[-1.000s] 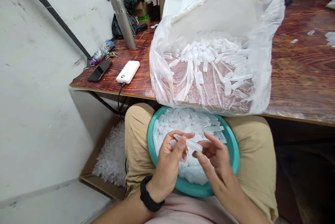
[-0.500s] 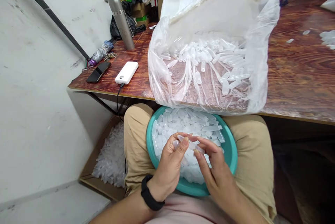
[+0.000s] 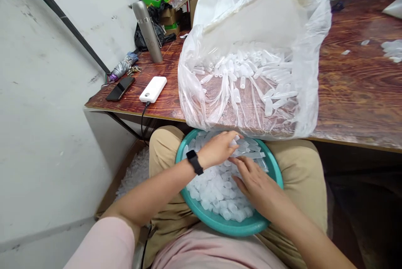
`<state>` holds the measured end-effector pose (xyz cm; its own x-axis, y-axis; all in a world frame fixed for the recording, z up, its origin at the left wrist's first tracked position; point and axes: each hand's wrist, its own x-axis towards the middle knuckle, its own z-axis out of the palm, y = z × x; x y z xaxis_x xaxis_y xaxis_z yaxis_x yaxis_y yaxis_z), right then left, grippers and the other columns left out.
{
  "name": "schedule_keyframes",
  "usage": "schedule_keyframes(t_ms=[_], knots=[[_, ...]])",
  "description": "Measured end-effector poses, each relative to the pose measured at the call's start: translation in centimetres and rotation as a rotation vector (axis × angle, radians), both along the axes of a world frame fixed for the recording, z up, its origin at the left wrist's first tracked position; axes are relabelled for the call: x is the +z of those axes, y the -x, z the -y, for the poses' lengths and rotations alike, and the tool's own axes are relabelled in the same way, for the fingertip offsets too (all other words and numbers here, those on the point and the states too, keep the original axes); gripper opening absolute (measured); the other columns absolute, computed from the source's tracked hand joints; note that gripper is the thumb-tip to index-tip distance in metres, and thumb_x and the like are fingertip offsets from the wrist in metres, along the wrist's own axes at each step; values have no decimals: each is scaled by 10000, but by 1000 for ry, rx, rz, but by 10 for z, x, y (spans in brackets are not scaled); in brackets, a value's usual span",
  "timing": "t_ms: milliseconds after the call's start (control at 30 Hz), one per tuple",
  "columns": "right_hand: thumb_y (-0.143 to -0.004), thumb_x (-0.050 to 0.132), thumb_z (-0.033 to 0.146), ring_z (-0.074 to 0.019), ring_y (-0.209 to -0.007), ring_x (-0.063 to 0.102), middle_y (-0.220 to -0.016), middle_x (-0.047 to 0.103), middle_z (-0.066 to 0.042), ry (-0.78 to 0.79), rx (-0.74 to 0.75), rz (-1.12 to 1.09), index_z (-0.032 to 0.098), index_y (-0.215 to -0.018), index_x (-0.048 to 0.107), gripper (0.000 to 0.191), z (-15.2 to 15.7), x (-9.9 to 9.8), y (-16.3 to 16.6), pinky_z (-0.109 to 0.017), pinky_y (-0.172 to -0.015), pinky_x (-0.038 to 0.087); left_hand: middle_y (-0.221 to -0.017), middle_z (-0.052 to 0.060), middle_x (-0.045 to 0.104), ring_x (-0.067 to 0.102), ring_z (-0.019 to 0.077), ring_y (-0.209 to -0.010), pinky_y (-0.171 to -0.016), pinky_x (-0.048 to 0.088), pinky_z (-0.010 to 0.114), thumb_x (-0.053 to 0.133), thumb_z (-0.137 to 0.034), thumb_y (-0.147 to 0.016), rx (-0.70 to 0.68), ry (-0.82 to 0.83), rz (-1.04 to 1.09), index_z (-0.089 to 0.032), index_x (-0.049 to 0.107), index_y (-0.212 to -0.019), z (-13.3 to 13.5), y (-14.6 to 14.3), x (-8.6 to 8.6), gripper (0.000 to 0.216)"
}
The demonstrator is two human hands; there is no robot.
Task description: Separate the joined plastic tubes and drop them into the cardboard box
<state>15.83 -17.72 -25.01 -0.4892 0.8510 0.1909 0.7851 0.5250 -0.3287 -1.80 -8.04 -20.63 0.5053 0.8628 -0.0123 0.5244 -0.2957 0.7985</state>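
A teal basin [image 3: 230, 229] heaped with small translucent white plastic pieces [image 3: 220, 191] rests between my knees. My left hand [image 3: 220, 148], a black watch [image 3: 194, 162] on its wrist, is over the far part of the basin with its fingers closed around a translucent plastic piece [image 3: 235, 140]. Close beside it, my right hand [image 3: 253, 177] hangs low over the heap, palm down. Its fingers are apart and nothing shows between them, though the heap side of the fingertips is partly hidden.
On the wooden table [image 3: 354, 93], a clear plastic bag [image 3: 309, 72] lies with its mouth towards me, more pieces inside. To its left are a white power bank [image 3: 153, 89], a phone [image 3: 120, 89] and a steel flask [image 3: 147, 32]. A cardboard box [image 3: 108, 193] of pieces stands on the floor.
Both hands were together over the middle of the basin, fingering a flat translucent piece. My left hand has moved forward and right; my right hand has let go and spread its fingers.
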Motion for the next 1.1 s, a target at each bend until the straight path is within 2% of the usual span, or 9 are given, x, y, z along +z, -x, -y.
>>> schedule_keyframes(t_ms=[100,200,300,400,567,700,867,967,1100], knots=[[-943,452,59,-285,-900,698,-1158,622,-166,9,20,10,183,-1255,598,366,-2,-14,12,-413,-717,601,-1132,92,709,667,294,-1128,-994,501,420,625,-87,-894,-78,-67,-170,-196,659,-1124,-14,-12,-5,257],[-931,411,12,-235,-764,682,-1112,629,-147,32,40,11,168,-1176,633,366,-2,-17,21,-365,-631,575,-1137,118,702,675,318,-1105,-941,514,416,662,-128,-909,-121,-112,-271,-186,669,-1062,-18,-18,-7,164],[-935,420,19,-245,-806,701,-1046,667,-116,68,58,-19,180,-1080,674,334,-4,-15,24,-360,-653,577,-1170,132,683,686,318,-1064,-903,518,407,687,-204,-932,-124,-136,-311,-177,661,-1055,-13,-15,-4,129],[-931,474,55,-258,-877,724,-959,695,-83,103,60,-89,198,-1043,703,292,-7,-11,21,-379,-740,601,-1180,121,682,685,292,-1063,-900,513,382,656,-320,-977,-102,-146,-302,-174,632,-1121,1,1,6,206],[-1025,469,237,-203,-930,732,-1090,698,-91,126,-48,-296,227,-1177,691,269,-6,7,3,-334,-800,617,-1069,21,739,695,208,-979,-844,506,300,590,-462,-1005,14,6,-84,-244,646,-1163,41,42,23,275],[-1021,569,392,-196,-916,724,-1117,745,-72,201,-173,-575,271,-1319,657,334,4,31,-5,-338,-836,613,-1153,12,736,668,202,-1092,-974,468,282,659,-468,-965,65,135,79,-252,708,-1137,72,59,32,281],[-1029,572,356,-201,-1018,745,-1183,729,-72,230,-116,-739,311,-1273,692,275,16,47,1,-294,-798,628,-1116,15,734,669,178,-1016,-955,474,274,677,-453,-959,40,162,110,-244,723,-1138,92,63,43,279],[-1028,585,319,-172,-961,756,-1155,747,-42,201,-101,-659,342,-1362,615,335,21,48,2,-272,-793,635,-1103,-2,732,666,157,-984,-921,482,258,687,-442,-959,44,161,127,-254,717,-1147,99,65,47,268],[-1035,565,238,-175,-1104,729,-1284,733,-38,100,63,-411,337,-1480,483,463,28,51,1,-311,-968,599,-1124,29,713,661,166,-1020,-928,486,268,664,-390,-985,-14,-8,62,-217,693,-1172,104,66,44,256]])
